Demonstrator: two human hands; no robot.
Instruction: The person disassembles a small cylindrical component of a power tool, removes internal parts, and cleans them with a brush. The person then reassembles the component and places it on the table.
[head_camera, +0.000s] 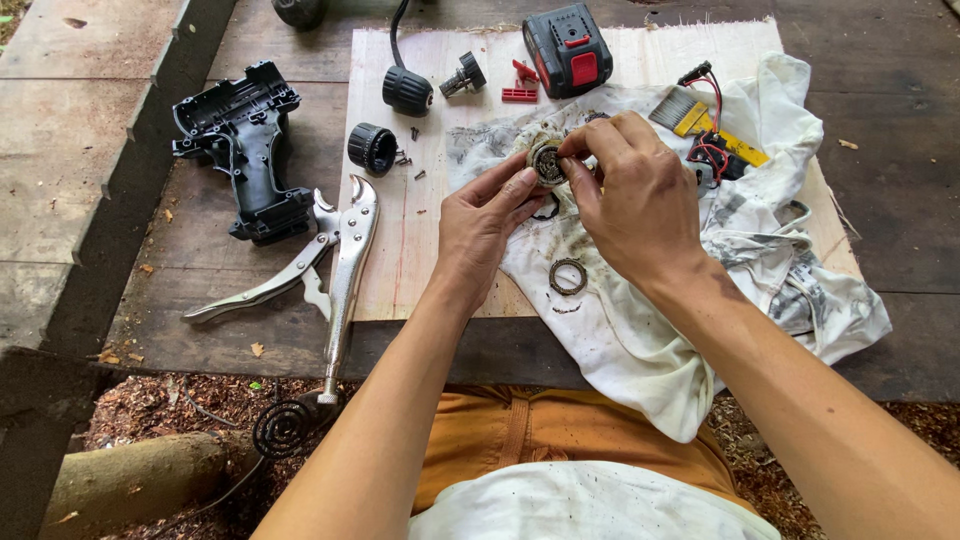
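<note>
— What is closest to us here?

— The person's lap: a white shirt hem (590, 500) and orange trousers (520, 430) at the edge of the wooden bench (200, 270). From there both forearms go forward over a dirty white cloth (640, 340).

— And the hands, what do they do?

— They are together, above the cloth. The left hand (485, 225) and the right hand (635, 195) both pinch one small round gear part (547, 163), grey and greasy. The left one supports it from the side with the fingertips, the right one closes on it from above with thumb and fingers. The part is lifted a little, not lying on the cloth.

— Something under the hands?

— Yes, a metal ring (568, 277) lies on the cloth just below the right wrist. Another dark ring (547, 210) is half hidden under the left fingers; I cannot tell exactly what it is.

— The other things?

— The cloth lies on a pale board (400, 260). On the board, further away, are two black round caps (390, 120), some small screws (412, 150), a red clip (520, 90) and a black and red battery (567, 48). A paint brush (700, 118) with yellow handle and a bunch of red and black wires (712, 150) lie on the cloth to the right. On the left, locking pliers (325, 265) stand open, touching the black half shell of a drill (245, 145)
</note>
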